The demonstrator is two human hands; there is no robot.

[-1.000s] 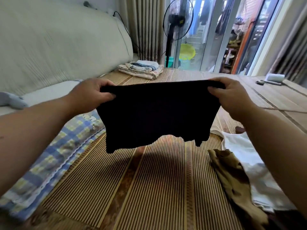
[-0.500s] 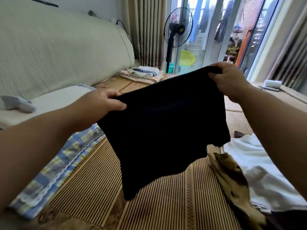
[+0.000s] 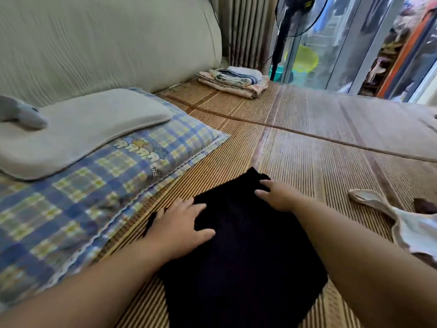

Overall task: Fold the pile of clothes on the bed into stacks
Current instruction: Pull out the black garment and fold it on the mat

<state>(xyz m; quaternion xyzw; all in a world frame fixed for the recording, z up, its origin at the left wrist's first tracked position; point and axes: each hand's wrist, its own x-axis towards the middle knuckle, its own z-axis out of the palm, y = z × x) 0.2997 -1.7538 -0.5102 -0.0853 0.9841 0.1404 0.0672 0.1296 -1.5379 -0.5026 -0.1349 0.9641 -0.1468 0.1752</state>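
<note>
I see 2 hands lying flat, grasping nothing: left hand (image 3: 181, 224) and right hand (image 3: 277, 195) press spread fingers on the black garment (image 3: 238, 261), which lies on the striped mat (image 3: 307, 162). Plaid pillow (image 3: 89, 190) just left. White garment (image 3: 416, 229) to the right. Folded stack (image 3: 236, 80) far off.

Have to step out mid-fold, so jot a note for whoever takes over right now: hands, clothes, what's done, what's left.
Left hand: open, flat on the black garment near its left edge.
Right hand: open, pressing the garment's far corner.
Black garment: spread flat on the woven mat, not yet folded over.
Done: one folded stack sits at the mat's far end.
Left: fold the black garment, then the loose white garment and the brown piece at the right edge.
</note>
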